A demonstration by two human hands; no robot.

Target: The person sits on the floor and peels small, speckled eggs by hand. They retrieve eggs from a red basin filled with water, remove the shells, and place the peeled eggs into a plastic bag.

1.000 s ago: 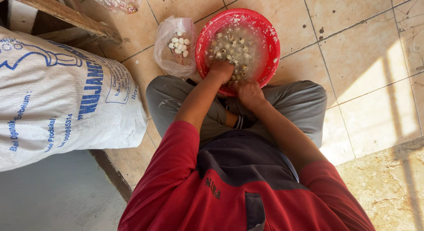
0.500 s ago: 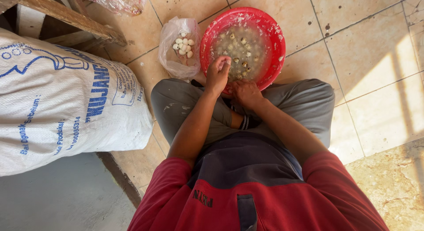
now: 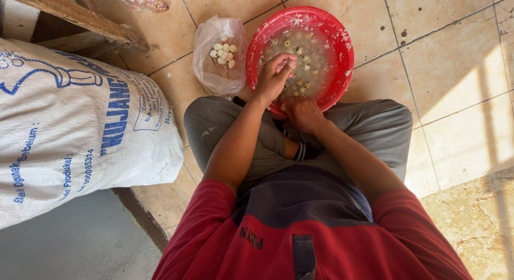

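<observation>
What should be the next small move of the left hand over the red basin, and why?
Probably carry the small egg to the clear plastic bag. The left hand pinches something pale at its fingers above the red basin, and peeled white eggs already lie in that bag beside the basin.

- The head camera is looking steeply down from above the seated person's chest onto the tiled floor [image 3: 439,60].
- It is sitting close, with the red basin [image 3: 342,50] filling the upper centre of the frame.
</observation>
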